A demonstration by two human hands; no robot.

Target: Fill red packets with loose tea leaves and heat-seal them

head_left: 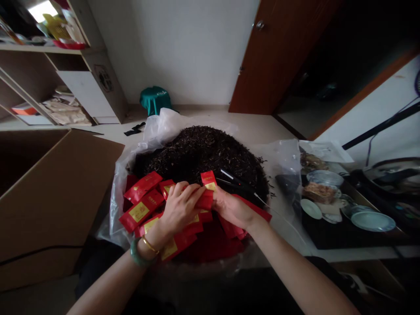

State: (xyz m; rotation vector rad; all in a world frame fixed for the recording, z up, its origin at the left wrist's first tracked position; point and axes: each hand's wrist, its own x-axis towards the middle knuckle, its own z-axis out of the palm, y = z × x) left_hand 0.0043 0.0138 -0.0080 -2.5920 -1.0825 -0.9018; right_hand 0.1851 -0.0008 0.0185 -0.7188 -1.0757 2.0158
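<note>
In the head view, my left hand (180, 204), with a green bangle and a gold bracelet at the wrist, closes its fingers over a red packet (205, 200). My right hand (231, 206) meets it from the other side and grips the same packet, its fingers partly hidden. An upright red packet with a gold label (209, 179) shows just above the fingertips; whether it is held too I cannot tell. Several more red packets (143, 209) lie around my left wrist. Behind the hands rises a heap of dark, dry tea leaves (213, 144) in a clear plastic bag (164, 124).
A slim black tool with a pale strip (239, 180) lies on the leaves. An open cardboard box (65, 188) stands left. At right, a dark tray (328, 236) carries dishes and a clear tub (323, 186). Shelves, a teal covered stool-like thing (155, 99) and a brown door (262, 65) stand behind.
</note>
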